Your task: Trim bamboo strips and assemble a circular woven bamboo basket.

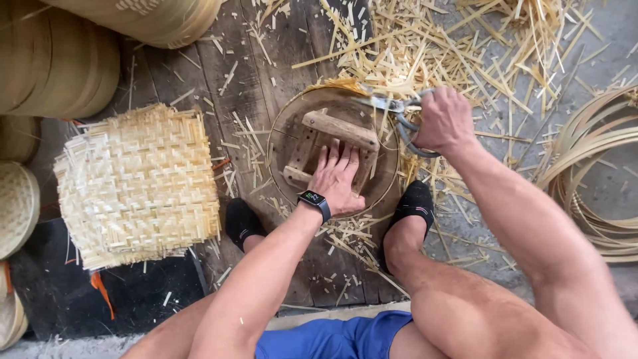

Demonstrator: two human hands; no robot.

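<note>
My left hand [337,178] lies flat, fingers spread, pressing on the rough wooden cross-frame [339,129] that sits inside the round bamboo hoop with woven base [287,119]; the pressure looks meant to pin the piece to the dark plank floor [219,73]. A black wristwatch [315,200] sits on that wrist. My right hand [444,119] is closed around the handles of the grey metal shears [399,110], blades pointing at the hoop's far rim, probably trimming protruding strips. My feet in black socks [413,203] flank the hoop, which rests between them, likely as extra bracing.

A stack of square pale woven bamboo mats [136,183] lies to the left; loose yellow bamboo offcuts [425,46] litter the floor beyond.

Blade tips are lost among the splinters; I cannot tell what they bite. Coiled bamboo strips [591,173] at right and round bamboo trays [53,60] at left are cut off by the frame.
</note>
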